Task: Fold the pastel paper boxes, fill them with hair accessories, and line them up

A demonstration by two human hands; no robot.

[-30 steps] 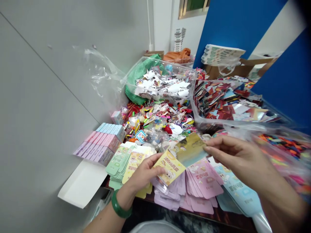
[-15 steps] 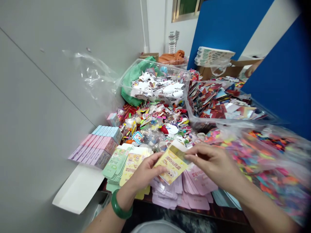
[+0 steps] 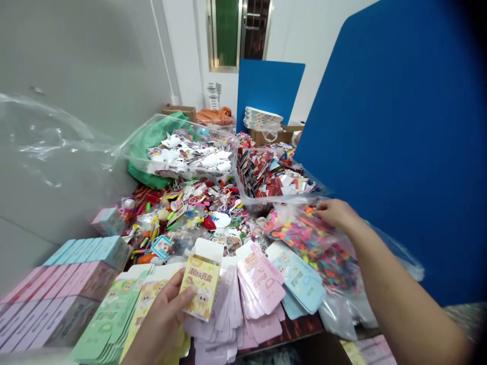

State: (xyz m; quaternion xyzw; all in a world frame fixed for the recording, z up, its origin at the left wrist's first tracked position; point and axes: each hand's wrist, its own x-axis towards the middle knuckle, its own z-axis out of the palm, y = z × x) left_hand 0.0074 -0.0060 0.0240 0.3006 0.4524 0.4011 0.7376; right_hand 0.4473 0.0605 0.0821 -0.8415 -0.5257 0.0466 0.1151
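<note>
My left hand [image 3: 172, 310] is closed round a small yellow carton [image 3: 201, 290], held upright with its white top flap raised. What lies inside the carton cannot be made out. My right hand [image 3: 337, 214] is at the upper edge of a clear plastic bag [image 3: 338, 299] full of small bright orange, pink and green pieces [image 3: 304, 235]. Its fingers are bent together at the pieces; whatever is between them is hidden. Below and beside the carton lie fanned stacks of flat cartons: green [image 3: 110, 314], purple [image 3: 216, 324], pink [image 3: 261, 284] and blue [image 3: 299, 279].
Rows of filled boxes [image 3: 76, 274] stand at the left by the grey wall. Mixed trinkets [image 3: 190, 208] heap in the middle. Behind them are clear tubs of white cutouts [image 3: 194, 152] and red cards [image 3: 266, 177]. A blue panel [image 3: 380, 152] rises at the right.
My right hand has left the yellow carton and moved right to the bag of bright pieces. My left hand still holds the carton. The view has turned right.
</note>
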